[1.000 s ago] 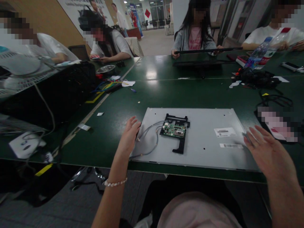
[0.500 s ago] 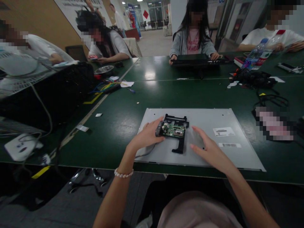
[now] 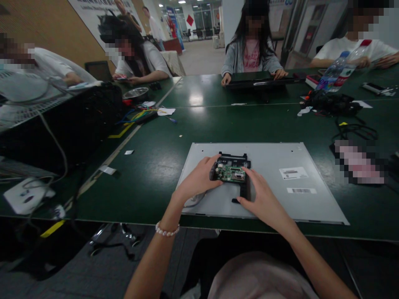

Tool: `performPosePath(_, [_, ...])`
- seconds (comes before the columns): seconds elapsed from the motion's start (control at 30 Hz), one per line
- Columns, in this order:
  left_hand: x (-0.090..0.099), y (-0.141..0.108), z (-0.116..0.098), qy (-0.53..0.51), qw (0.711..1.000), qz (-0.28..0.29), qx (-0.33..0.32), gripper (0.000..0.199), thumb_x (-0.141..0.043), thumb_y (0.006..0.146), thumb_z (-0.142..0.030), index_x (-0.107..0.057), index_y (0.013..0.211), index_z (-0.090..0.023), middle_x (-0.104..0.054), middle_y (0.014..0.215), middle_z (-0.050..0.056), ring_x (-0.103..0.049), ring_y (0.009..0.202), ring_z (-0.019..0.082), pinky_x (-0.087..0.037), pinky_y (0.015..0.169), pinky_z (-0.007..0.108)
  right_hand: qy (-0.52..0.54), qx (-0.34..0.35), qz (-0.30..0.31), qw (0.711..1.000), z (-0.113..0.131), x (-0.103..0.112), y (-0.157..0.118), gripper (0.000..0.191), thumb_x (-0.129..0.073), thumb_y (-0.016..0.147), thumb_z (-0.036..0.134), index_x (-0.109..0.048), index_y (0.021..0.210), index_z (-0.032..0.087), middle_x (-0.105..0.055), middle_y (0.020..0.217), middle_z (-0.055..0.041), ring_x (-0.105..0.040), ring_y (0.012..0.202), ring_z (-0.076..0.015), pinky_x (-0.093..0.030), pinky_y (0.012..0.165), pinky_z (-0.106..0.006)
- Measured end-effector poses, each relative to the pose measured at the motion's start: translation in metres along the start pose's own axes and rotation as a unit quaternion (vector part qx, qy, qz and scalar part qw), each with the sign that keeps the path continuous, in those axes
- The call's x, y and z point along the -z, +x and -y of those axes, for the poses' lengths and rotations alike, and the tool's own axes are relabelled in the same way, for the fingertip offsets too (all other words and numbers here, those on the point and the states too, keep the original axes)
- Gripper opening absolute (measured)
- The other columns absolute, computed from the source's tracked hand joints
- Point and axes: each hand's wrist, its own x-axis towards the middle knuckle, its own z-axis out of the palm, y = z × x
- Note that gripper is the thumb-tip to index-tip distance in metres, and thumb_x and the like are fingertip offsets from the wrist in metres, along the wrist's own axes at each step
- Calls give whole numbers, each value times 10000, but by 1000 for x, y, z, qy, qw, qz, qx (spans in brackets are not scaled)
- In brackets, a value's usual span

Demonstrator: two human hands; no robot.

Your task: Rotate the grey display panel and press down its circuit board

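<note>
Both hands on black bracket [image 3: 244, 191] with green circuit board [image 3: 232, 173], atop grey panel [image 3: 268, 153].
Clocks from board. Green table [image 3: 156, 166] under everything; big black case [image 3: 62, 128] at 10, white fan [image 3: 23, 85] on top, can't tell what's inside. Panel lies flat near the table's front edge. Left hand [image 3: 199, 176] at 9, right hand [image 3: 262, 193] at 4: apart from each other, clamped on opposite sides of bracket, thumbs and fingertips on it. Two bottles [image 3: 333, 70] between 1 and 2, fill unclear. Round metal dish [image 3: 136, 93] between 10 and 11, contents too small to read. White label [image 3: 293, 173] at 3, on panel, clear of right hand.
</note>
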Motion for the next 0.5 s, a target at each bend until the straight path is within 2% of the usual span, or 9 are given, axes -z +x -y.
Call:
performPosePath(0.17, [-19,-1,-19,115,993,22,12,799,-672,743,-310,-359,1471,-206,-500,1322,137,-497,1215,305,-391,1055,473,-41,-15,-37,998,-8,4,-8,788,-664,747,254,-324,1458,245,-485,1457,-119,-404,1379,-317,-163,1166,-606])
performPosePath(0.5, [-47,5,-28,153,988,10,-17,799,-693,756,-349,-346,1462,-211,-508,1275,138,-509,1184,309,-429,1020,470,-55,-19,-51,997,-29,24,-23,756,-620,805,310,-296,1486,261,-496,1457,-107,-431,1364,-314,-202,1163,-600])
